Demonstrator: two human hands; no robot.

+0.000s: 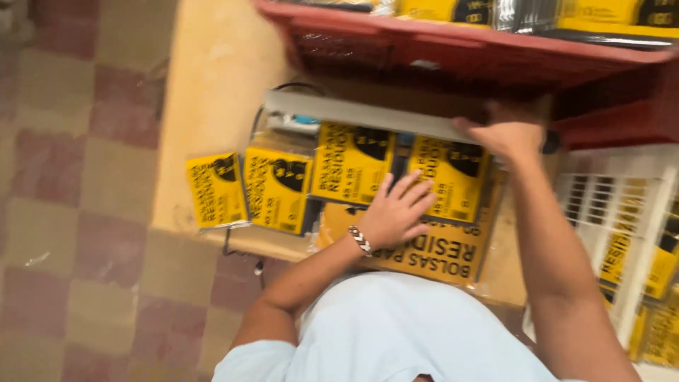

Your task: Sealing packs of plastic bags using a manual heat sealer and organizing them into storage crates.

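The left hand [397, 212] lies flat, fingers spread, on a large yellow bag packet [431, 256] lying on the tan counter [212, 85]; smaller yellow packets [277, 188] stand in a row just beyond. Farther off, the right hand [511, 134] curls round the end of a grey board [361, 115], seemingly a carton flap, under the red crate [453, 49]. Loosely propped, the row could topple if the board slips.

The yellow packets [351, 161] are glossy plastic film. The red crate [453, 49] is matt moulded plastic. The floor tiles [78, 177] look dull.
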